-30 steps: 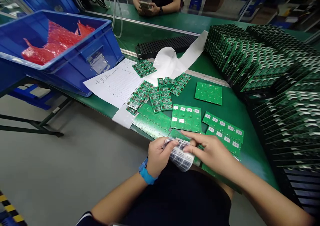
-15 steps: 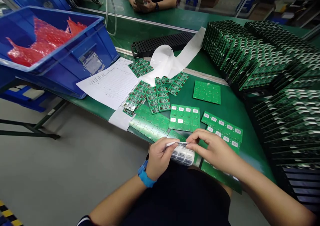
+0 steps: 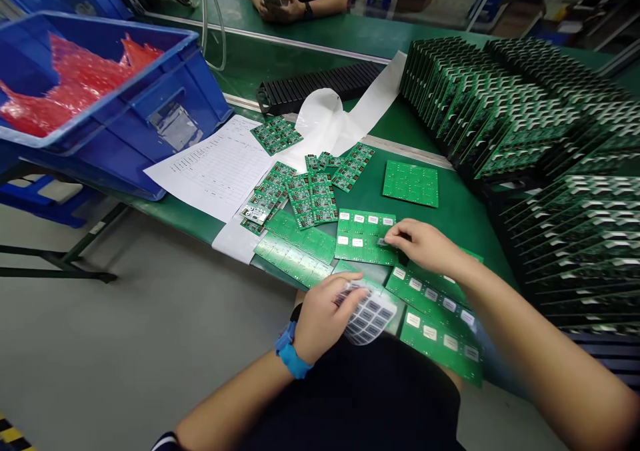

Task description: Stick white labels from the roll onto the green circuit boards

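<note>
My left hand (image 3: 327,311) is closed on a sheet of labels (image 3: 371,318), which droops from my thumb and fingers above the table's front edge. My right hand (image 3: 420,241) pinches a small label (image 3: 383,242) over the lower row of a green circuit board (image 3: 361,228). White labels run along that board's upper row, and two more sit at the left of its lower row. Whether the pinched label touches the board I cannot tell. Under my right forearm lie further labelled boards (image 3: 440,348), partly covered.
Boards stand densely in black racks (image 3: 490,104) on the right. Loose boards (image 3: 313,198) lie at centre beside a printed sheet (image 3: 215,164) and white backing paper (image 3: 325,121). A blue bin (image 3: 185,84) holds red bubble wrap (image 3: 85,78). Across the table a person (image 3: 290,4) holds a phone.
My right hand has moved from the label sheet up to the board, carrying a label. The sheet in my left hand now hangs spread out, tilted downward.
</note>
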`<state>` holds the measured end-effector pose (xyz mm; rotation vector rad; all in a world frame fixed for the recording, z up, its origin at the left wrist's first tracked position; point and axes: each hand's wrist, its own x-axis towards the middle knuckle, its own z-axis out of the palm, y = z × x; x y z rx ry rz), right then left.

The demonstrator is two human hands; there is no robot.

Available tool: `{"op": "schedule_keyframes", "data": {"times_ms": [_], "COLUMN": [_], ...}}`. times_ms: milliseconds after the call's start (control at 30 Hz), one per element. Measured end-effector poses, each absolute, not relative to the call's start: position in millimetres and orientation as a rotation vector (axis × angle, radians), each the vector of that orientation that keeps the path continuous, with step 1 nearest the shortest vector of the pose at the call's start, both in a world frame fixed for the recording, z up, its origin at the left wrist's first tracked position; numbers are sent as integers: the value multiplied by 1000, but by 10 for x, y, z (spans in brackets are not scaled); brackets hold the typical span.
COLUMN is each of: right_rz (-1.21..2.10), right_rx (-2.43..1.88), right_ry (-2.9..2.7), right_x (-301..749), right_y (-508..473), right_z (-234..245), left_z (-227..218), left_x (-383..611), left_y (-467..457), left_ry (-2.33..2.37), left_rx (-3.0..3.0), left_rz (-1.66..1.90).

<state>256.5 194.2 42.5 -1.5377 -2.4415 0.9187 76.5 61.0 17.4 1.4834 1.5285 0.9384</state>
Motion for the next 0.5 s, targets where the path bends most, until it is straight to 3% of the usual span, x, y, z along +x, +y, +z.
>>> {"op": "schedule_keyframes", "data": {"times_ms": [333, 500], "right_rz": [823, 620], "right_rx": [-1574, -1541], "right_ry": [-2587, -2624], "right_x": [2391, 2372], "right_y": [2029, 1908], "right_z": [292, 228], "left_z": [120, 63], "left_x": [888, 904], "left_y": [773, 824], "left_ry": [1354, 1390], "left_rx": [1994, 2034], "left_rz": [694, 658]}}
